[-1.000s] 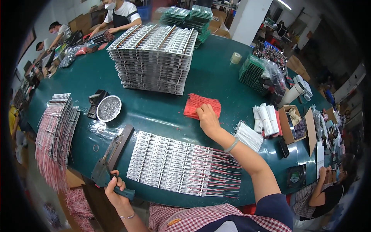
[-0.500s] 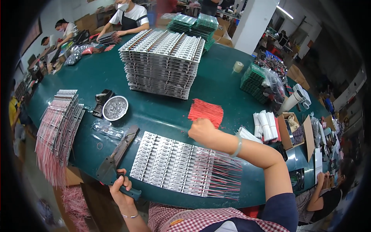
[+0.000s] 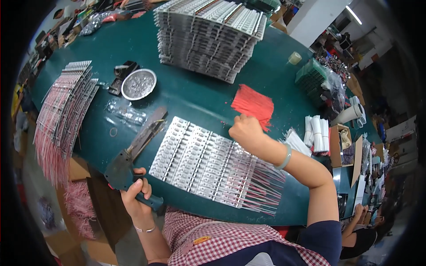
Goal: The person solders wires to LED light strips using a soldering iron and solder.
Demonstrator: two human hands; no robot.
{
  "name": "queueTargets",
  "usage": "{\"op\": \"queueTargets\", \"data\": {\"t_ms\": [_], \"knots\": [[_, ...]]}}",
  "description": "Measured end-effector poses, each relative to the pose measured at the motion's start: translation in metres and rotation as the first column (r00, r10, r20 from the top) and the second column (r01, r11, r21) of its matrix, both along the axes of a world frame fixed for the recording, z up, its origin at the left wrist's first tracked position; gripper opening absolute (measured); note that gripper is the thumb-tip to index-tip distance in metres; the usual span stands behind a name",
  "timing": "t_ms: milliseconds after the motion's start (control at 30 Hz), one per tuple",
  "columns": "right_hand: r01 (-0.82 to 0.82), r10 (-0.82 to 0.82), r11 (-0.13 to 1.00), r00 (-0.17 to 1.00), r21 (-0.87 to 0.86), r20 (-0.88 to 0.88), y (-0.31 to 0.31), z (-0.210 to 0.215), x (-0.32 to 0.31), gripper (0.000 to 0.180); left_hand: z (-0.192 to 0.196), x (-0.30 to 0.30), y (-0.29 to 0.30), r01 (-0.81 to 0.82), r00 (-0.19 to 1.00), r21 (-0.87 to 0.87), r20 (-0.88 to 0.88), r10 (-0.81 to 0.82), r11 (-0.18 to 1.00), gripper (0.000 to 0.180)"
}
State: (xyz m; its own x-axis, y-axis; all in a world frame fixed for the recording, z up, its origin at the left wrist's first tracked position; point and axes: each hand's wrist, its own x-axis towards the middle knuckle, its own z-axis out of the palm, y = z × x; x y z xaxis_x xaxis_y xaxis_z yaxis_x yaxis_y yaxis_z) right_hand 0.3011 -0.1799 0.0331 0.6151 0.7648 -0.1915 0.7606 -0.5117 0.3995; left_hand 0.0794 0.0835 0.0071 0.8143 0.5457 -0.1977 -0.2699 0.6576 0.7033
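Observation:
My left hand (image 3: 136,190) is wrapped round the dark green pistol grip of what looks like a soldering gun (image 3: 119,170). Its nose points away to the upper right, against a long dark strip (image 3: 145,133) on the table. To its right lies a panel of silvery-white circuit boards (image 3: 195,157), with red and pale wires (image 3: 266,186) trailing off its right end. My right hand (image 3: 246,131) is closed, thumb and fingers together, above the panel's far edge. It overlaps the near end of a pile of short red wires (image 3: 254,104). Whatever its fingers hold is hidden.
A tall stack of board panels (image 3: 206,44) stands at the back. Left of it sit a metal bowl (image 3: 153,88) and a small black holder (image 3: 119,84). Wired panels (image 3: 62,111) hang over the left edge. White wire bundles (image 3: 317,133) and an open carton (image 3: 344,148) lie right.
The view has tilted, so the table's things sit higher in the picture. Both hands keep nearly the same places, the right one still closed beside the red wires.

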Motion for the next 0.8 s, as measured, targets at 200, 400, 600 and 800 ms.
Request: {"op": "queueTargets", "data": {"t_ms": [200, 400, 600, 800], "knots": [[0.003, -0.004, 0.997, 1.000, 0.080, 0.012, -0.010, -0.016, 0.004, 0.008, -0.013, 0.003, -0.004, 0.026, 0.998, -0.006, -0.065, -0.027, 1.000, 0.034], [0.014, -0.014, 1.000, 0.999, -0.001, 0.045, -0.011, -0.010, 0.002, 0.009, -0.012, 0.006, -0.005, 0.052, 0.996, -0.021, -0.065, -0.053, 0.998, 0.034], [0.031, -0.030, 0.998, 0.999, -0.055, 0.022, -0.009, -0.016, -0.001, 0.009, -0.010, 0.008, -0.008, 0.066, 0.996, -0.024, -0.059, -0.067, 0.998, 0.035], [0.093, -0.094, 0.993, 0.996, -0.071, -0.010, -0.013, -0.016, 0.001, 0.008, -0.006, 0.009, -0.011, 0.062, 0.996, -0.017, -0.060, -0.063, 0.998, 0.036]]}}
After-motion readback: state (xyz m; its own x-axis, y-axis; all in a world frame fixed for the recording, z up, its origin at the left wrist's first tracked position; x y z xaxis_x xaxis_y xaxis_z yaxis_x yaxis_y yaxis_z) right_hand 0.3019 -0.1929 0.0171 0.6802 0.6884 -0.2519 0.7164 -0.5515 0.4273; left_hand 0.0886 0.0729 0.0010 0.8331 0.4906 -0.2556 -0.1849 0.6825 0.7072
